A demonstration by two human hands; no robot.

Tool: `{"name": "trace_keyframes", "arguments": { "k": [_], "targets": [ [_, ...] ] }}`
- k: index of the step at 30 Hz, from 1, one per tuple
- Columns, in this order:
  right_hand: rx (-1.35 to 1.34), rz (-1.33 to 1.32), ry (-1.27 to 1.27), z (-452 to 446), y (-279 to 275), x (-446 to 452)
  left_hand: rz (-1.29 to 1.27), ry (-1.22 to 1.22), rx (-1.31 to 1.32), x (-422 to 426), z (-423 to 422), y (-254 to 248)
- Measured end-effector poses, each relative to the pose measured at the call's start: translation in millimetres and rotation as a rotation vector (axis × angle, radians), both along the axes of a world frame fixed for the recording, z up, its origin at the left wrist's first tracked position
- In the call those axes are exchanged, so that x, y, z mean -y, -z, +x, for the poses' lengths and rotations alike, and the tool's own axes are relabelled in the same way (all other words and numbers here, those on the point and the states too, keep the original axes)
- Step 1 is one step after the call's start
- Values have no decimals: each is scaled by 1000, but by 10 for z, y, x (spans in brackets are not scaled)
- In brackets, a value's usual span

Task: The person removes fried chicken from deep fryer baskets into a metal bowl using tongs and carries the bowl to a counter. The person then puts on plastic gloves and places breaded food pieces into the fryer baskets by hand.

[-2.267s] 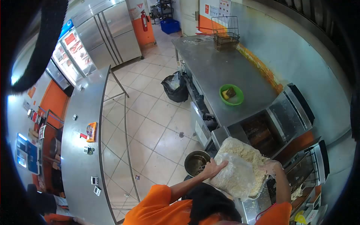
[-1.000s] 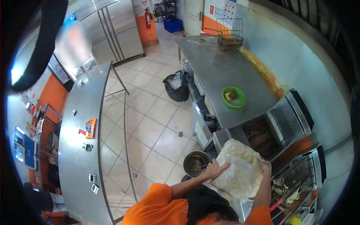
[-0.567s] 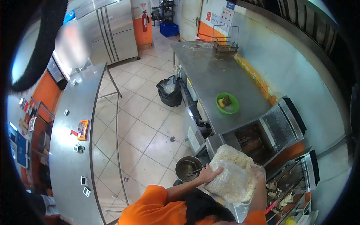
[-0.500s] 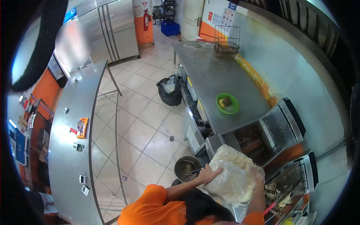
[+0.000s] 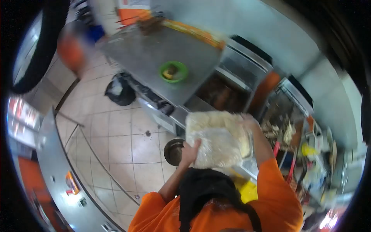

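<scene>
Both hands hold a film-covered tub (image 5: pixel 218 149) of pale, crumbly food in front of my chest. Clear plastic film lies crumpled over its near part, while pale crumbs show along the far and right sides. My left hand (image 5: pixel 190 153) grips the near left edge, thumb on top of the film. At the far right corner, my right hand (image 5: pixel 247 123) is closed on the rim; its fingers are blurred and partly hidden. Below and left of the tub, a metal pot (image 5: pixel 173 152) stands low, near my left hand.
A steel counter (image 5: pixel 143 50) bears a green bowl (image 5: pixel 174 72) with yellow and dark pieces. An open fryer-like basin (image 5: pixel 222 92) lies beyond the tub. A black rubbish bag (image 5: pixel 120 89) stands on the floor. Cluttered shelves are at right; another person (image 5: pixel 71 52), blurred, is at upper left.
My view has swung to the right, bringing the cluttered right side into sight. Both hands keep hold of the tub, now more level and closer to my chest. A person in orange shows at upper left.
</scene>
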State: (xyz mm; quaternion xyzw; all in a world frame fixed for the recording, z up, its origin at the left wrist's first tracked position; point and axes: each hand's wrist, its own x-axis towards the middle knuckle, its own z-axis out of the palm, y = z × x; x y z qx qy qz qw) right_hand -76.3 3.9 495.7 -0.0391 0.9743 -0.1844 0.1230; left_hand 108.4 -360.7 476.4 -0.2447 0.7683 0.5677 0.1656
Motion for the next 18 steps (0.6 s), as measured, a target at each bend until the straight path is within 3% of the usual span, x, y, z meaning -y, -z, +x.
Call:
{"name": "trace_keyframes", "arguments": {
  "k": [3,6,9,18],
  "targets": [
    [145,148,31,-38,-268,215,-80,16,-36,0,-32,-23],
    [223,0,186,3,-194,174,-45,31,-73,-9,-23,-161],
    [101,3,123,102,-266,116,29,5,-103,-11,5,-121],
    [187,173,-48,148,-869,176,40,4,-156,-12,-20,-44]
  ]
}}
